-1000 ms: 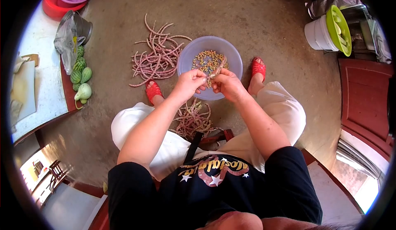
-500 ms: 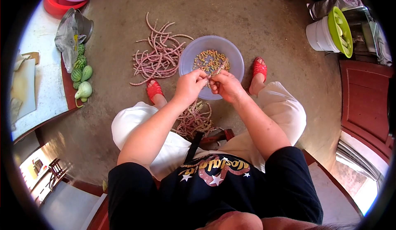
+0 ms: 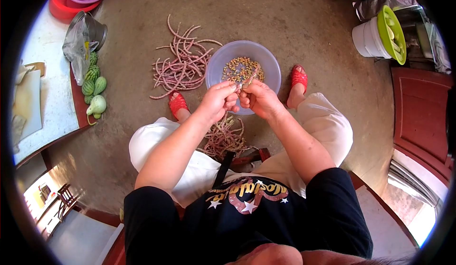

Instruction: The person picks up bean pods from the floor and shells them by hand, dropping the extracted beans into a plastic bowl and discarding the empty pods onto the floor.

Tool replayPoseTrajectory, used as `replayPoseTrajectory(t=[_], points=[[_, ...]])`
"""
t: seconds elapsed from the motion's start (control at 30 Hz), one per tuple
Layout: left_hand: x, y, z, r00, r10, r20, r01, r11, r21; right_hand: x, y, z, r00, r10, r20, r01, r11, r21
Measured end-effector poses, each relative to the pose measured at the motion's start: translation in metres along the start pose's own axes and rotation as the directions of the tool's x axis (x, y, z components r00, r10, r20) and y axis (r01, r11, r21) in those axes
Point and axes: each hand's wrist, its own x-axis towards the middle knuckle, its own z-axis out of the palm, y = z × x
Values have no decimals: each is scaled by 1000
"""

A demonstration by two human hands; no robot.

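Over the near rim of a translucent lavender basin (image 3: 216,65), my left hand (image 3: 219,99) and my right hand (image 3: 261,99) meet, thumbs and fingertips pinched together. Between them is a bean pod (image 3: 250,78), opened and limp, its far end slanting up and right over the basin. Both hands are closed on it. Loose shelled beans (image 3: 240,69), yellowish brown, lie scattered on the basin floor. Whole purple-pink long bean pods (image 3: 183,63) are heaped on the ground left of the basin. A tangle of pods (image 3: 223,137), seemingly emptied, lies between my legs.
Red sandals (image 3: 178,104) are on my feet at both sides of the basin. Small striped melons (image 3: 88,87) and a pale gourd (image 3: 97,105) line the left table's edge. A white bucket (image 3: 368,42) with a green colander (image 3: 398,37) stands at right, near a red cabinet (image 3: 420,118).
My left fingers have spread slightly and shifted at the pod, and my right hand has turned a little. The pod's free end has moved slightly left. Basin and heaps look the same.
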Motion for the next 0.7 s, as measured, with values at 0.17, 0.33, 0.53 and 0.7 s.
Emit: replayPoseTrajectory(t=[0.17, 0.33, 0.53, 0.7], points=[[-6, 4, 9, 999, -6, -33, 9, 995, 103, 0, 1, 1, 1000, -20, -22, 18, 997, -72], [-1, 1, 5, 994, 103, -39, -87, 952, 292, -3, 0, 8, 1000, 6, -19, -8, 996, -86], [-1, 0, 4, 999, 32, -24, -29, 992, 127, -2, 0, 7, 1000, 16, -14, -17, 996, -92], [-1, -1, 5, 995, 12, -104, 6, 985, 171, -2, 2, 5, 999, 19, -36, -23, 993, -119]])
